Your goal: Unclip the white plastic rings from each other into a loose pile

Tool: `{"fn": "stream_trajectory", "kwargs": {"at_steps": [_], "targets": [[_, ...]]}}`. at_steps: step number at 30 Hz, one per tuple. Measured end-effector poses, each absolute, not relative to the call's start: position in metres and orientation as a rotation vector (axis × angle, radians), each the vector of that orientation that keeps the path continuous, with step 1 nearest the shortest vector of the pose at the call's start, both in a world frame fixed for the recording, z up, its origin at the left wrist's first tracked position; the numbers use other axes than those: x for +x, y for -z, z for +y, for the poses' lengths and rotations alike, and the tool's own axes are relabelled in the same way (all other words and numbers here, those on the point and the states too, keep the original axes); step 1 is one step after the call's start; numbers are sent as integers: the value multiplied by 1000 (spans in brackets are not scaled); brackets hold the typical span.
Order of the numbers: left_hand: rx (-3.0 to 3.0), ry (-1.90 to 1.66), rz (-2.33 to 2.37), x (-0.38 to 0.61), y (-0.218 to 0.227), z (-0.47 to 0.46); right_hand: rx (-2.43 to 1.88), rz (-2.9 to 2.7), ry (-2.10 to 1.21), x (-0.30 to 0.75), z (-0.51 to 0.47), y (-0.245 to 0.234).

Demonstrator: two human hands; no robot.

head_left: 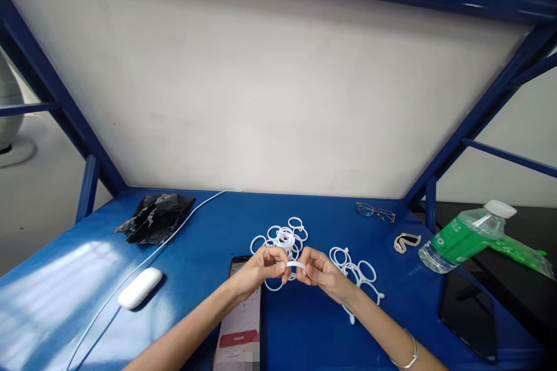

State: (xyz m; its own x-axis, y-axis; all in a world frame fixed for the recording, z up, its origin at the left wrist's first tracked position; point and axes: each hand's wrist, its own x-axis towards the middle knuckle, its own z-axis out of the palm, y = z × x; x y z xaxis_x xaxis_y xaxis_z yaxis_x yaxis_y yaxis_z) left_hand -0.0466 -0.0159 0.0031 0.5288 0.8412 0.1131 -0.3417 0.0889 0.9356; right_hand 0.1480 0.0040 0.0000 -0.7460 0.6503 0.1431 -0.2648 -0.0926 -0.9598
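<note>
Between my two hands I hold a white plastic ring point(296, 264), slightly above the blue table. My left hand point(265, 266) pinches its left end between thumb and fingers. The right end sits in the closed fingers of my right hand point(321, 272). Part of the ring is hidden by my fingertips. Just behind my hands lies a pile of white plastic rings point(285, 236), some overlapping. A second, looser group of white rings point(366, 271) with small knobs lies beside my right wrist. Under my left forearm is a phone point(239, 316) with a lit screen.
On the blue table point(209, 232) lie a crumpled black bag point(156, 220), a white mouse point(140, 288), a pale cable point(150, 255), eyeglasses point(376, 212) and a cream strap-like item point(407, 242). To the right are a tilted water bottle point(467, 237) and a dark phone point(467, 316).
</note>
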Motion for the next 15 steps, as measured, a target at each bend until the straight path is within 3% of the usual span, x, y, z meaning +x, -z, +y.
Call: {"fn": "stream_trajectory", "kwargs": {"at_steps": [11, 15], "targets": [[1762, -1003, 908, -54, -7, -8, -815, -2139, -1114, 162, 16, -20], [2253, -996, 1065, -57, 1, -4, -1065, -2371, -626, 173, 24, -22]]}}
